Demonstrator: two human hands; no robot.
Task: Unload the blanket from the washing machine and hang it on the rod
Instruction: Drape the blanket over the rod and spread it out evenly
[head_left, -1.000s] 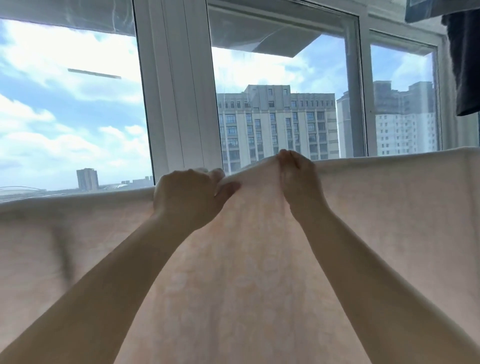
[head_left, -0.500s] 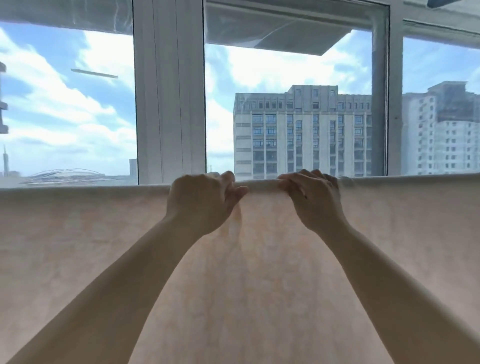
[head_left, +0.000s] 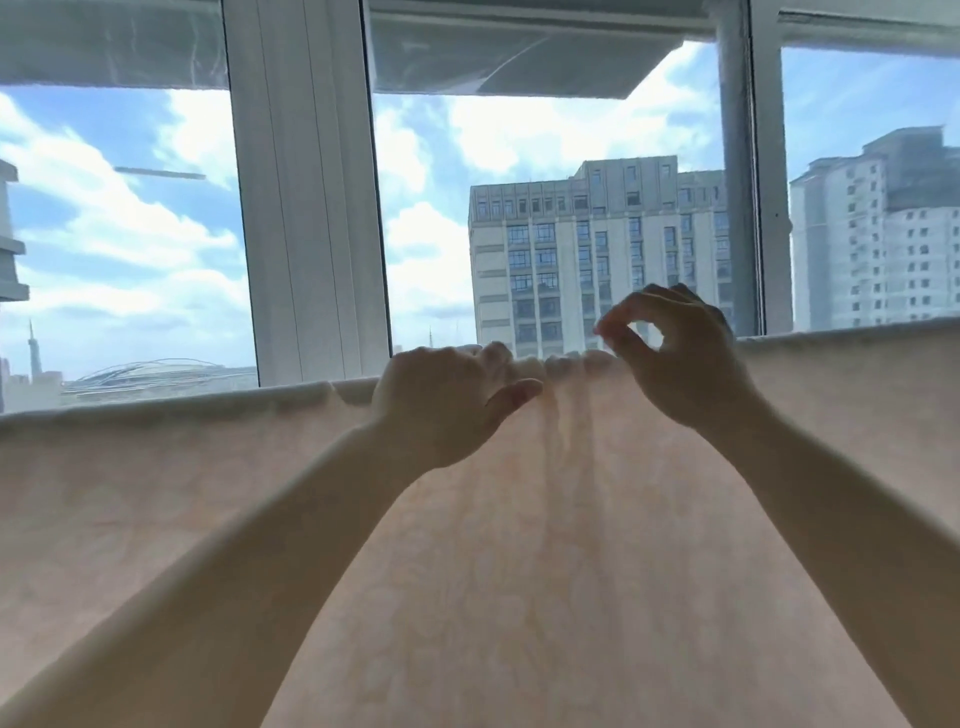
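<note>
A pale peach blanket (head_left: 545, 545) hangs across the whole width of the view, its top fold draped over the rod, which is hidden beneath it. My left hand (head_left: 447, 402) rests at the top fold near the middle, fingers hooked over the edge and thumb sticking out to the right. My right hand (head_left: 680, 353) hovers just above the fold, off the cloth, fingers loosely curled with thumb and forefinger tips close together and nothing between them. Small wrinkles run down the cloth between the two hands.
Right behind the blanket stands a large window with a white frame post (head_left: 306, 208) and a thinner grey post (head_left: 737, 182). Tall buildings (head_left: 592, 260) and cloudy sky show through the glass.
My right hand has let go of the blanket's top fold and risen above it. The left hand's thumb has come away from the cloth. The raised peak in the fold has flattened.
</note>
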